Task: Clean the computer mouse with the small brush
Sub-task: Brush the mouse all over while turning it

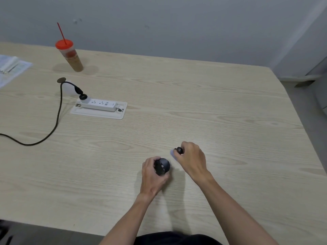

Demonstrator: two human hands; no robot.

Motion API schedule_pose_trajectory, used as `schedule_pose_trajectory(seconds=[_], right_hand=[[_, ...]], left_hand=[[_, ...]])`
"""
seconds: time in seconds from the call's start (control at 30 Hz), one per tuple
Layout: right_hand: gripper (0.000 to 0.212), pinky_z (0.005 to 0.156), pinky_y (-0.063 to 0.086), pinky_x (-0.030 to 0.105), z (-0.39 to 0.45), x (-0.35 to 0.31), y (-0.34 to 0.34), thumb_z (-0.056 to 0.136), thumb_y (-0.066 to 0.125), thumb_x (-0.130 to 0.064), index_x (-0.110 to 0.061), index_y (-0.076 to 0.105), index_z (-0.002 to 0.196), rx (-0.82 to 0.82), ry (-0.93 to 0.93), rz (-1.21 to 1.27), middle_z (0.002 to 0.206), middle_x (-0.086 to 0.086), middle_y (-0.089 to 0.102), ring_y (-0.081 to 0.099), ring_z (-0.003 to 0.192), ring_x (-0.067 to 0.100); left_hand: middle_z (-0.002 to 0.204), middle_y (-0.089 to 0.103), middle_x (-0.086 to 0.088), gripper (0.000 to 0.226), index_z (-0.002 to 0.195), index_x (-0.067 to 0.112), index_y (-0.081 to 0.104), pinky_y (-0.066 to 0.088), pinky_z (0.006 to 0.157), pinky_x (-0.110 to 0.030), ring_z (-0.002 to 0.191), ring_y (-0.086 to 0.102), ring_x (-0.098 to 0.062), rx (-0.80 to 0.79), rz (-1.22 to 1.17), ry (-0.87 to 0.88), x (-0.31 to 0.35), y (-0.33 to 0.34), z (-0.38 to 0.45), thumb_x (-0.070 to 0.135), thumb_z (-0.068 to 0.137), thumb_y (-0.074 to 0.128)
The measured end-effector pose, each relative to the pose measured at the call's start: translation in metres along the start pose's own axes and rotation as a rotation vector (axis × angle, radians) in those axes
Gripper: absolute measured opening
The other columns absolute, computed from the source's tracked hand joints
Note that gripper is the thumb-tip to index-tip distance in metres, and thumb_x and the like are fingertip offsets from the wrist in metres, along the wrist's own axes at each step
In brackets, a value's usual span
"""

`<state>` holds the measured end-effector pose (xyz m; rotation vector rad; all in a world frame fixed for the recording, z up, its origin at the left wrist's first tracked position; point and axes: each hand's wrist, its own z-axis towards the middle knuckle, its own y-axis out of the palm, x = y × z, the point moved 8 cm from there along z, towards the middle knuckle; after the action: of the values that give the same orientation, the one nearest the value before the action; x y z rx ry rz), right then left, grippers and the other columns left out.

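A black computer mouse [162,166] is gripped in my left hand [152,175], lifted a little off the light wooden table [194,106] and tilted. My right hand [192,157] is just to its right and slightly farther away, fingers closed around the small brush [179,150]. Only the brush's dark rounded end pokes out at the left of my fingers. A pale blur below it may be its bristles, which I cannot make out clearly. The brush and the mouse are apart by a small gap.
A white power strip [99,104] lies in a recessed tray at mid-left, with a black plug and cable [58,117] curling off the left edge. A red-lidded drink cup with a straw [69,56] stands at the back left. Papers [10,68] lie at the far left.
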<state>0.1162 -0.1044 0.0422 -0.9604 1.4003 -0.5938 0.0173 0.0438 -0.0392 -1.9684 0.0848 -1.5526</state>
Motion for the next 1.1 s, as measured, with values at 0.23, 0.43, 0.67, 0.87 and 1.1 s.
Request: schedule_pose_trajectory(seconds=[0.23,0.43,0.67,0.87,1.1], right_hand=[[0.049,0.051,0.030,0.031,-0.002,0.008,0.013,0.081,0.071,-0.035,-0.017,0.033,0.056,-0.125,0.040,0.230,0.053,-0.006,0.035,0.031,0.051,0.014],[0.048,0.051,0.029,0.030,-0.001,0.026,0.014,0.081,0.072,-0.032,-0.014,0.035,0.058,-0.077,0.107,0.354,0.055,-0.003,0.034,0.029,0.052,0.015],[0.046,0.052,0.032,0.031,-0.012,0.040,0.039,0.085,0.071,-0.034,-0.013,0.038,0.059,-0.153,0.182,0.340,0.055,-0.004,0.038,0.033,0.051,0.013],[0.042,0.055,0.040,0.034,-0.016,0.042,0.044,0.084,0.072,-0.030,-0.012,0.043,0.060,-0.131,0.283,0.600,0.056,0.001,0.042,0.037,0.053,0.018],[0.039,0.051,0.032,0.031,-0.022,0.048,0.043,0.092,0.061,-0.036,-0.014,0.041,0.066,-0.119,0.214,0.033,0.062,-0.004,0.047,0.041,0.054,0.018]], left_hand=[[0.106,0.058,0.021,0.050,0.106,0.032,0.058,0.041,0.081,-0.015,0.106,0.052,-0.007,-0.002,-0.004,0.006,0.003,-0.002,-0.002,0.024,0.065,0.086],[0.110,0.059,0.021,0.061,0.114,0.033,0.059,0.055,0.091,-0.030,0.108,0.058,-0.008,0.019,-0.090,-0.041,-0.006,-0.005,-0.003,0.021,0.060,0.086],[0.107,0.067,0.016,0.059,0.112,0.029,0.060,0.059,0.082,-0.030,0.103,0.063,-0.003,0.111,-0.223,-0.142,-0.016,-0.018,-0.003,0.023,0.062,0.091],[0.109,0.069,0.009,0.057,0.111,0.027,0.055,0.062,0.082,-0.032,0.099,0.066,0.002,0.107,-0.269,-0.208,-0.024,-0.019,-0.002,0.016,0.067,0.089],[0.110,0.065,0.002,0.059,0.121,0.025,0.049,0.058,0.071,-0.017,0.099,0.067,-0.008,0.119,-0.333,-0.240,-0.022,-0.020,-0.003,0.017,0.076,0.087]])
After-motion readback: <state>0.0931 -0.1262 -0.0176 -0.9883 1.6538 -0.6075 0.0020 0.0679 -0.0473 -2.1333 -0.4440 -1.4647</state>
